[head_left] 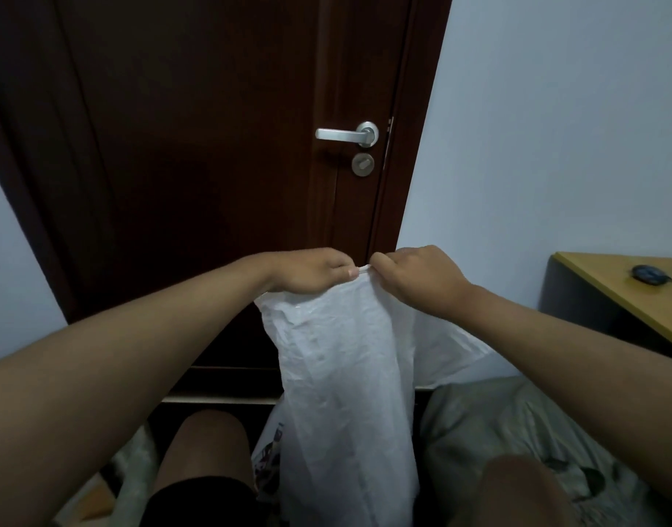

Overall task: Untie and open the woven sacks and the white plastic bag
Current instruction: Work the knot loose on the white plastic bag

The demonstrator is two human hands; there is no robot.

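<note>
Held upright before a dark door point(197, 165), long axis 12 to 6 o'clock, mouth at 12: white plastic bag point(349, 374), hanging between bare knees. At 9 of its top edge, left hand point(311, 270), grip pinching the twisted rim; at 3, right hand point(418, 277), grip pinching the same rim. Contents hidden. Grey woven sack point(490, 420) at 4 o'clock; counter point(630, 294) at 3.

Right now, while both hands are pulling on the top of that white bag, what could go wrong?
1. Both hands, left and right, pinch the bag at its twisted top. A hard pull might tear the thin plastic.
2. The bag hangs between the knees, held only at the top. If the grip slips, it could drop, and anything inside could spill.
</note>
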